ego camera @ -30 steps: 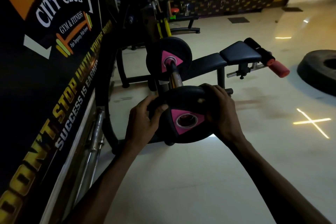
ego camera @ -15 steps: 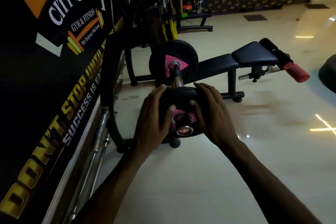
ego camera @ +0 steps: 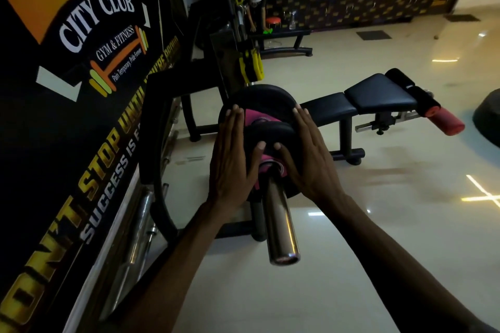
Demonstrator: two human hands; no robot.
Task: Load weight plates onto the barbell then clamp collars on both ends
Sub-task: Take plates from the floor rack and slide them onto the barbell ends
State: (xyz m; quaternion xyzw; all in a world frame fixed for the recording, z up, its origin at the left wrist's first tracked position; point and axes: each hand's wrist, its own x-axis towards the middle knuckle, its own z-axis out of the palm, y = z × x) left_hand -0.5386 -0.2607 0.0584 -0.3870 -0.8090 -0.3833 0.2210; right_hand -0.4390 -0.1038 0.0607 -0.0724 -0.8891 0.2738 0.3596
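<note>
Both hands are flat against the near plate point(ego camera: 273, 131), fingers stretched out and not curled round anything. The left hand point(ego camera: 234, 159) lies along its left edge, the right hand point(ego camera: 308, 159) along its right, and the two thumbs meet just above the pink hub, with the shiny bar sleeve point(ego camera: 278, 222) running out between the wrists towards me. A bigger plate point(ego camera: 259, 96) sits just beyond the fingertips on the same sleeve; in this dim light I cannot quite tell whether the two plates touch or a thin gap remains.

The plate looks like a rubber-coated disc: stiff, dense, heavy for its size, not fragile at all, and the coating should give bare palms decent friction. On the polished sleeve it ought to slide easily as long as it stays square; tilt it and the hub is likely to bind. So open palms on opposite sides, pressing evenly, seems the right hold. For lifting one, I would take the rim with both hands instead, fingers well clear of the face that meets the next plate. No collar is visible on this end.
</note>
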